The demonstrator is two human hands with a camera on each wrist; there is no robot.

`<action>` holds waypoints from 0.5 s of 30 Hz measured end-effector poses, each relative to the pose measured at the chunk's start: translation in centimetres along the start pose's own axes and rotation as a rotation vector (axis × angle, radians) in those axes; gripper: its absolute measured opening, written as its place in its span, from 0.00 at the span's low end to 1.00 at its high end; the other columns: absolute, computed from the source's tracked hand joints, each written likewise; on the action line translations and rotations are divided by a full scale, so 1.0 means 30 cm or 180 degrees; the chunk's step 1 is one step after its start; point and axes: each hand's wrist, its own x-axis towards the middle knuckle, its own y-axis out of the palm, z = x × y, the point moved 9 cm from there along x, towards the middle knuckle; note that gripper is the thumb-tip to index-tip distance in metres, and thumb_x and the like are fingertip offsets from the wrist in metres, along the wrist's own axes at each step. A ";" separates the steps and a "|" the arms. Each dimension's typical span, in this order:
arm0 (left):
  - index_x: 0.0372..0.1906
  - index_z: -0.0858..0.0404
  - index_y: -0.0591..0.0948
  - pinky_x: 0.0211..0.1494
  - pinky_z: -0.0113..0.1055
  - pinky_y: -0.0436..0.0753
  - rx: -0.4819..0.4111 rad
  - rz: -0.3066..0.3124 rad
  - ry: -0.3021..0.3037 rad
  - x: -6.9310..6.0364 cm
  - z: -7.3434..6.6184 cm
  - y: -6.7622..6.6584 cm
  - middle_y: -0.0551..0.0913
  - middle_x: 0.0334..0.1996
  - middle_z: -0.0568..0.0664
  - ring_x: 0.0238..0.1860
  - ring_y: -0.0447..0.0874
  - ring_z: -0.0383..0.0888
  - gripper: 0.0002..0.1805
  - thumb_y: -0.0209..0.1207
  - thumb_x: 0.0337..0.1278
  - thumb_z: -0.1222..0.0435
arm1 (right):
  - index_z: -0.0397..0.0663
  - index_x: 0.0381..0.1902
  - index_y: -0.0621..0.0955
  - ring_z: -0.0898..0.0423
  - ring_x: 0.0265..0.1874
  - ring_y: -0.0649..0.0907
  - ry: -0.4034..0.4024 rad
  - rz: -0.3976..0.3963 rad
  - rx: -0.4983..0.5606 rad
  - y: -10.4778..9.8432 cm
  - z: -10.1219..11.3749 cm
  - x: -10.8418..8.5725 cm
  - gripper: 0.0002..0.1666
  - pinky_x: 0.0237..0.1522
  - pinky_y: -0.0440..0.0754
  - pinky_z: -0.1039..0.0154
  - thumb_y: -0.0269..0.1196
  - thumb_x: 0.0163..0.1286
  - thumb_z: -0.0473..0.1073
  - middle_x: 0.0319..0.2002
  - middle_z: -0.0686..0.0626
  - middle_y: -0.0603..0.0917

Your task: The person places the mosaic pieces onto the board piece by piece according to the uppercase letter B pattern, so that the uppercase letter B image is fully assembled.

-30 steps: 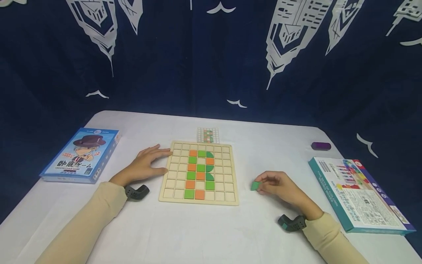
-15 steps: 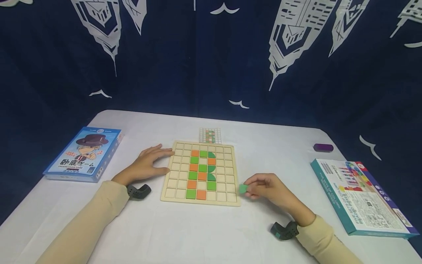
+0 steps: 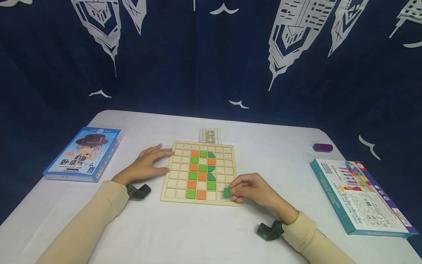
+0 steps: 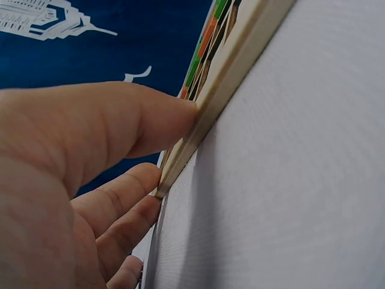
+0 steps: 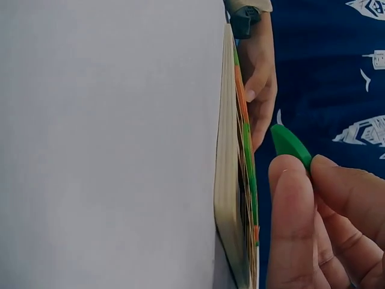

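Note:
A square wooden grid board (image 3: 167,193) lies on the table, with orange squares, green squares and dark green rounded pieces set in its middle columns. My left hand (image 3: 143,167) rests at the board's left edge, thumb and fingertips touching its side, fingers fairly straight. Above the board's lower right part, my right hand (image 3: 254,189) pinches a small green tile (image 3: 227,192) between thumb and fingers. The right wrist view shows this green tile (image 5: 290,146) held clear of the board's surface, one edge of it curved.
Behind the board lies a small pattern card (image 3: 209,135) printed with a grid. A blue game box (image 3: 84,154) is at the left. On the right are a white and teal box (image 3: 362,198) and a purple object (image 3: 322,147). A dark blue patterned curtain (image 3: 211,66) hangs behind.
My right hand has moved left with the green tile, from the tablecloth right of the board to over its lower right part. The left hand stays at the board's edge.

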 end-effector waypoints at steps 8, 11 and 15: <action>0.77 0.61 0.77 0.84 0.70 0.43 -0.0015 0.0008 -0.0009 -0.002 0.002 0.001 0.71 0.80 0.60 0.86 0.48 0.68 0.36 0.69 0.66 0.54 | 0.17 0.47 0.83 0.62 0.32 0.90 0.0076 0.0090 -0.0144 0.057 0.014 0.043 0.12 0.39 0.91 0.67 0.66 0.71 0.27 0.36 0.37 0.92; 0.76 0.62 0.77 0.84 0.70 0.43 -0.0016 0.0011 -0.0017 -0.002 -0.003 0.001 0.71 0.80 0.60 0.86 0.48 0.68 0.36 0.69 0.66 0.54 | 0.18 0.47 0.84 0.61 0.32 0.91 0.0108 0.0139 -0.0208 0.077 0.017 0.058 0.11 0.39 0.92 0.65 0.66 0.71 0.26 0.36 0.36 0.92; 0.76 0.62 0.77 0.84 0.70 0.44 -0.0016 0.0004 -0.0026 -0.003 -0.006 0.000 0.71 0.80 0.60 0.86 0.48 0.68 0.36 0.69 0.66 0.54 | 0.19 0.46 0.84 0.60 0.32 0.91 0.0212 0.0125 -0.0225 0.098 0.015 0.075 0.10 0.39 0.92 0.64 0.67 0.70 0.25 0.35 0.38 0.92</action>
